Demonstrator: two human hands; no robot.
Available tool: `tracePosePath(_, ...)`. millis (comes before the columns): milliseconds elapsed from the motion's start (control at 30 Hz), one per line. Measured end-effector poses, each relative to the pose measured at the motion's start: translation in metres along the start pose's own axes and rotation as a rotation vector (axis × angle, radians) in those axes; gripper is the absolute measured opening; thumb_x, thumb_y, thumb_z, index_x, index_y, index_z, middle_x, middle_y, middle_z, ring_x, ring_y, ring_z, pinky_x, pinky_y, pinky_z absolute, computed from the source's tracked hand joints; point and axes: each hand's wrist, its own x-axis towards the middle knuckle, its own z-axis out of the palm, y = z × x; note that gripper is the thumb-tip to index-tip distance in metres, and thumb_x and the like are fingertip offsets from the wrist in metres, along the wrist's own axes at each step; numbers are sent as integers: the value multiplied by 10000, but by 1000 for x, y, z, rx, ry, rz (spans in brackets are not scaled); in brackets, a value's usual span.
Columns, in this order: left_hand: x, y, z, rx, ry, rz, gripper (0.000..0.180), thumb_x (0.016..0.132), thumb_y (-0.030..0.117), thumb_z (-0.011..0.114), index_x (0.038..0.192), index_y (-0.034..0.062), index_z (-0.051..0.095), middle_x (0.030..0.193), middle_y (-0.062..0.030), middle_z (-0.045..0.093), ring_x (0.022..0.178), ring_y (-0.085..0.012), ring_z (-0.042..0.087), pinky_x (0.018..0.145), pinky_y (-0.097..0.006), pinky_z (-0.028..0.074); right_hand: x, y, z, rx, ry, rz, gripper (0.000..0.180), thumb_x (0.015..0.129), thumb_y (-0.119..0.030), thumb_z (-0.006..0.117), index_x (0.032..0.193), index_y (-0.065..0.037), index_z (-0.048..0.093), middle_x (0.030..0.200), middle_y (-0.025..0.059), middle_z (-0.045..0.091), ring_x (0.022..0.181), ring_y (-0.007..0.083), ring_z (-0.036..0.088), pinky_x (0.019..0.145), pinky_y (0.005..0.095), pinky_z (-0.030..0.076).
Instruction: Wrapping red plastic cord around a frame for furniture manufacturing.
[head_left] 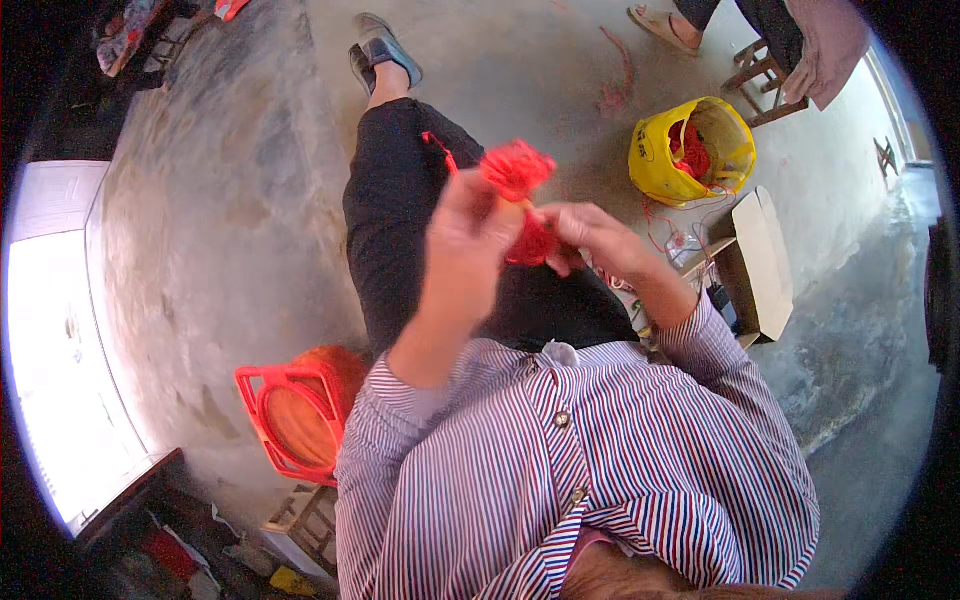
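Over a concrete floor [240, 200], the left hand [468, 222] grips a red stringy bundle [516, 168], the right hand [605, 240] bent against it, left of the yellow bucket [652, 155]. The bucket holds red cord [692, 152]; near it stands an open cardboard box [766, 262].

A head-worn fisheye is looking down, close over left hand [466, 222] and right hand [602, 238], its dark edges perhaps hiding more floor [240, 220].

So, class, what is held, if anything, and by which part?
A red stringy bundle: left fingers at its left side, right fingers at its right, around the middle; contact blurred.
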Motion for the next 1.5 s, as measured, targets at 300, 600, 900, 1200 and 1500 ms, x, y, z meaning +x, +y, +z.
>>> tracePosePath(300,63,-15,-74,1558,-150,700,196,741,-32,605,920,36,646,862,-104,580,837,-291,600,748,-378,491,84,7,-19,-924,339,-478,265,817,-193,612,1033,-46,654,863,97,626,792,263,618,699,358,481)
tracePosePath(600,37,-30,-57,1278,4,591,294,725,49,706,1003,1,622,946,-132,632,864,-274,631,806,-333,497,64,-6,-24,-1016,304,-305,202,760,-111,660,933,-17,613,1041,134,587,976,283,587,836,338,470)
tracePosePath(900,23,-50,-50,868,81,182,291,735,79,753,984,-16,634,913,-150,661,835,-239,666,753,-327,519,-3,-35,-4,329,72,-651,309,737,-276,748,842,-57,557,1082,204,624,999,295,600,940,428,436)
tracePosePath(1200,23,-55,-44,803,26,198,253,806,43,692,1017,-2,559,864,-82,628,804,-135,627,710,-274,500,-64,-50,78,172,-237,-151,378,755,-281,775,925,-50,528,843,31,559,806,135,562,714,275,443)
tracePosePath(1500,26,-39,-32,992,237,519,159,871,94,619,1000,23,559,759,-52,595,547,-115,508,548,-258,459,-33,-98,18,-181,-464,-894,252,780,-230,725,916,-63,595,821,76,598,738,248,589,673,338,453)
